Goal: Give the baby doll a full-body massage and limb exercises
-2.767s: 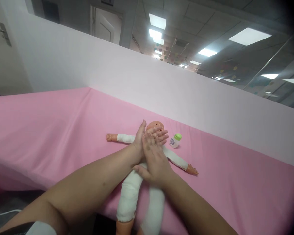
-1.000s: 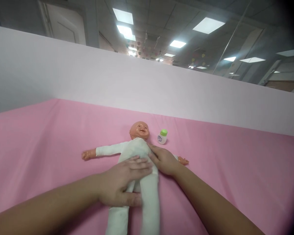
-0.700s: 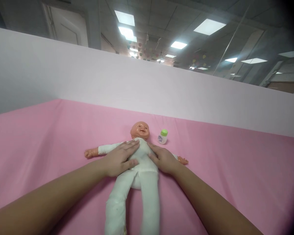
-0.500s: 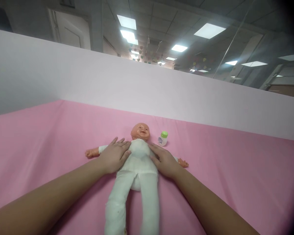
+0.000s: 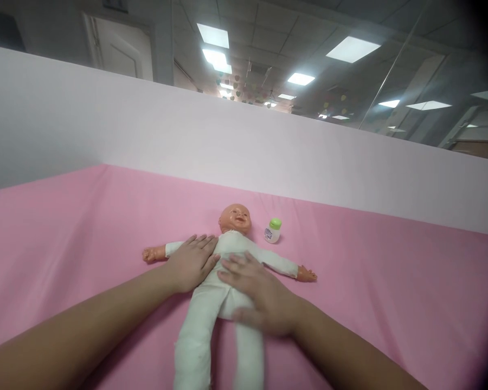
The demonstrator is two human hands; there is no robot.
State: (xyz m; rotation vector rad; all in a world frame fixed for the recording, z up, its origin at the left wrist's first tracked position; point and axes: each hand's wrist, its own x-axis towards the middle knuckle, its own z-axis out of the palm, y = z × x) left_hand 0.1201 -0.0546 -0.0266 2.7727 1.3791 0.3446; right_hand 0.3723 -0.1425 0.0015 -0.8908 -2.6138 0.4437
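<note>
A baby doll (image 5: 231, 244) with a white cloth body and a hard plastic head lies on its back, arms spread and legs toward me. My left hand (image 5: 194, 262) rests flat along the left side of its chest, fingers stretched out and holding nothing. Over the doll's lower belly and hip is my right hand (image 5: 260, 295), slightly blurred, its fingers spread and thumb apart. Whether its palm touches the cloth I cannot tell. Beside the doll's head stands a small clear bottle (image 5: 273, 232) with a green cap.
The doll and bottle are on a pink sheet (image 5: 390, 281). A low white wall (image 5: 244, 146) runs behind it, with glass above that shows ceiling lights. A white door (image 5: 120, 49) is at the upper left.
My right hand has moved from the doll's right-hand chest side down and inward over its belly, uncovering the doll's arm there. My left hand has stayed nearly in place.
</note>
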